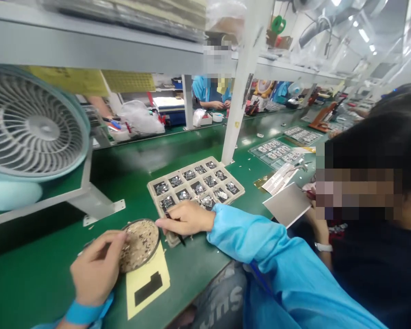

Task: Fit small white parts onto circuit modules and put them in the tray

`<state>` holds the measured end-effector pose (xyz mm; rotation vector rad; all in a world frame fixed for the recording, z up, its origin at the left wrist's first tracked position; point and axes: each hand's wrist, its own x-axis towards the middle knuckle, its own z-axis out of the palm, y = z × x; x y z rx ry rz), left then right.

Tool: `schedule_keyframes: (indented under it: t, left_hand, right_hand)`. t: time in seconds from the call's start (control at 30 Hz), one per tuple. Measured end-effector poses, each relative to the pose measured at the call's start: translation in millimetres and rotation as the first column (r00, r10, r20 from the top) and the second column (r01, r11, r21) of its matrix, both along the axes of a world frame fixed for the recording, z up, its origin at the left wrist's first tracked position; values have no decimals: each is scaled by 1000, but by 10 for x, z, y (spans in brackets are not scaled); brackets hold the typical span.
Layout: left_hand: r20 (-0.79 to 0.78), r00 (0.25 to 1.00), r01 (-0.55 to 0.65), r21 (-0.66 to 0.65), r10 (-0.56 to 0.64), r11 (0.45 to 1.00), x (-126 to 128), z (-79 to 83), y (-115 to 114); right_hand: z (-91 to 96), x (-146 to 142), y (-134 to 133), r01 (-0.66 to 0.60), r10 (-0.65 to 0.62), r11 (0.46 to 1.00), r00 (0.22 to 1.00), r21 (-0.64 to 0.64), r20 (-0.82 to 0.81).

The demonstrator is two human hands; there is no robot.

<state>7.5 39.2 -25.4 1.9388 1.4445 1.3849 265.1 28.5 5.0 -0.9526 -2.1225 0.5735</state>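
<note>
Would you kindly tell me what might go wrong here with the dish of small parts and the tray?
1. The round dish is full of loose small parts and the left hand grips only its rim; a slip might spill them across the green table.
2. The right hand, holding a thin dark tool, rests over the near corner of the tray; its blue sleeve could sweep parts from the open compartments.

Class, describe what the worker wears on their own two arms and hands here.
Both hands are bare, without gloves. The right hand comes out of a loose, creased light blue sleeve that ends at the wrist. The left hand has a brighter blue cuff around its wrist. No ring or watch shows.
</note>
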Motion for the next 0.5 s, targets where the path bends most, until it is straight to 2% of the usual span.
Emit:
schedule_keyframes:
  t: [0.13, 0.23, 0.33, 0.5]
  left_hand:
    - [94, 995, -32, 153, 17, 988, -23, 145, -72]
    - [-12, 999, 52, 132, -50, 990, -11, 206, -100]
    - [-189, 976, 124, 82, -107, 989, 27, 176, -112]
    - [-204, 962, 196, 53, -181, 979, 116, 142, -189]
  right_hand:
    - [22, 19, 0, -5, 3, 999, 999, 41, 49]
    - [38, 22, -33, -23, 20, 998, 998, 58, 59]
    - [61, 16, -42, -64, 64, 998, 996, 0, 62]
    - [82, 14, -37, -71, 74, 997, 994, -35, 75]
